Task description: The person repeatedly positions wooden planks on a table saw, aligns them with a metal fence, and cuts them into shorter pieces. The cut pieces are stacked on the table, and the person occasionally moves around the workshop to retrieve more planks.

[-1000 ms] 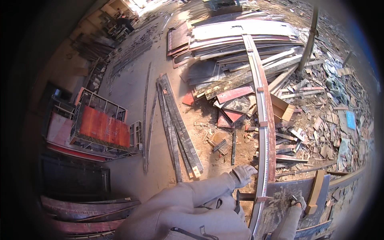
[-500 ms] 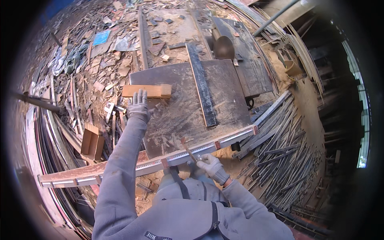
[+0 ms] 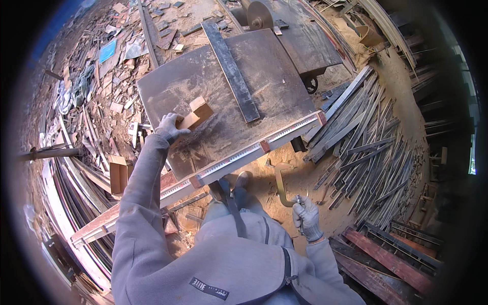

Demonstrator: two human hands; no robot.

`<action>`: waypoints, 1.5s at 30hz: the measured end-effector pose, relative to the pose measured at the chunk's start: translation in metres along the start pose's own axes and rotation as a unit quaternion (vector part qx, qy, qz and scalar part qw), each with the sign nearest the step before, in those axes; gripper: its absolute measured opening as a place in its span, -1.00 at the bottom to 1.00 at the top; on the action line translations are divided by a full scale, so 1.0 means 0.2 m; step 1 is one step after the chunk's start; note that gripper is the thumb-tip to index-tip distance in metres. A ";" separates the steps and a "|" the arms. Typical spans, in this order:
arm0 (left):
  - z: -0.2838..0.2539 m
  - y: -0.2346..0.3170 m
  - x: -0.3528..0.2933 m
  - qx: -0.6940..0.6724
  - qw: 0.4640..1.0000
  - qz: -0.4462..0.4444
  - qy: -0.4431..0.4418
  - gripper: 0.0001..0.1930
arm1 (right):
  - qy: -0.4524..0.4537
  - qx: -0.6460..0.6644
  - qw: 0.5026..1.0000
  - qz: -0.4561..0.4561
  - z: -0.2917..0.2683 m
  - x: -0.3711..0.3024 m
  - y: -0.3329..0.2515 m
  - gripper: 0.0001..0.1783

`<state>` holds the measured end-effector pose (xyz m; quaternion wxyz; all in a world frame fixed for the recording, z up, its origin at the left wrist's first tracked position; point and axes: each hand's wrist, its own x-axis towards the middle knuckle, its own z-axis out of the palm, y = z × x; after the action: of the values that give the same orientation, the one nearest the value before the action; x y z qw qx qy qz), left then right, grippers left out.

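My left hand (image 3: 171, 128), in a pale work glove, grips the near left end of a light wooden block (image 3: 200, 110) at the left side of a dark, dusty tabletop (image 3: 168, 86). The block stands tilted, with one end raised. Lower right, clear of the table's front edge, my gloved right hand (image 3: 306, 218) is closed around the screw of a G-clamp (image 3: 280, 184). The clamp's curved, brownish frame points up and away from me. Along the table's front runs a long beam (image 3: 229, 168) with a measuring tape on it and small reddish blocks.
A long dark strip (image 3: 231, 73) lies across the tabletop, and a round saw blade (image 3: 258, 16) stands beyond it. Thin wood strips (image 3: 361, 147) are heaped at the right. Offcuts (image 3: 109, 76) cover the ground at left, near an open cardboard box (image 3: 120, 175).
My left hand has gone from lying flat by the block to gripping it, and the block has turned and come nearer. My right hand has swung right, away from the beam, with the clamp.
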<state>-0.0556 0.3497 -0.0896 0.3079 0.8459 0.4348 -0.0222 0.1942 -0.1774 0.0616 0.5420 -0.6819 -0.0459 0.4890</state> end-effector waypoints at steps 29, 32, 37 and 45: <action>0.20 0.11 -0.76 -0.317 0.929 -0.132 -0.136 -0.35 | -0.103 0.137 0.985 0.002 0.02 -0.01 0.24 -0.70; 0.04 0.13 -0.66 -0.197 0.980 0.010 -0.009 -0.57 | -0.089 0.112 0.990 -0.010 0.14 0.01 0.17 -0.69; -0.02 -0.03 -0.56 0.110 0.982 0.141 0.058 -0.46 | -0.110 0.070 0.991 -0.012 0.37 0.06 0.12 -0.66; 0.34 -0.16 -0.70 -0.035 0.985 0.165 -0.027 -0.37 | -0.168 0.097 0.981 -0.007 0.61 0.37 0.24 -0.68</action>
<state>-0.1507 0.2259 -0.1181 0.3483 0.8940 0.2810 0.0209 0.1230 -0.0690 -0.0138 0.5937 -0.5339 -0.0936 0.5947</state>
